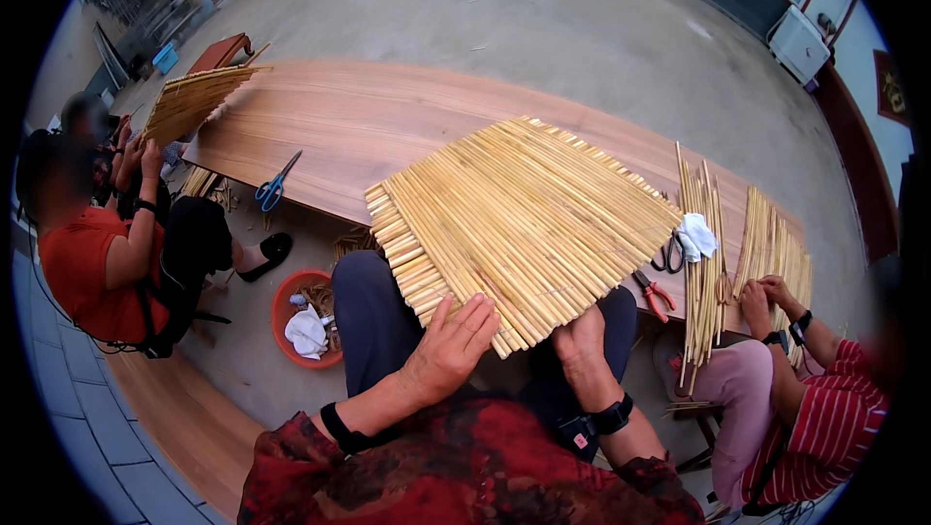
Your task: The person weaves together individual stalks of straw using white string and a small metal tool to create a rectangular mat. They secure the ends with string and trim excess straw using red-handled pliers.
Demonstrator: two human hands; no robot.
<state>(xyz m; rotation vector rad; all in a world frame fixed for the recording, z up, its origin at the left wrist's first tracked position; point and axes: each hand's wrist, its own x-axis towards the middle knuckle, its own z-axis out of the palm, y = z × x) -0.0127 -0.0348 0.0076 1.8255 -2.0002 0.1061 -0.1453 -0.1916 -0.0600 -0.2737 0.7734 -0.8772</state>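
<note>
A fan-shaped mat of pale yellow reed sticks [524,215], with short cross pieces along its left side, sits over my lap and reaches onto the table. My left hand [451,346] lies on its near left edge, fingers stretched over the sticks. My right hand [579,339] grips the near edge farther right; its fingertips are hidden under the mat. Just beyond the mat's right corner are red-handled pliers [656,296], black scissors [671,255] and a white cloth [696,236].
Co-workers sit at left [97,273] and right [815,399] along the wooden table [359,113]. Loose sticks [700,312], another mat [771,249], blue scissors [276,186] and a tilted panel [194,98] lie on it. An orange basin [291,350] stands on the floor.
</note>
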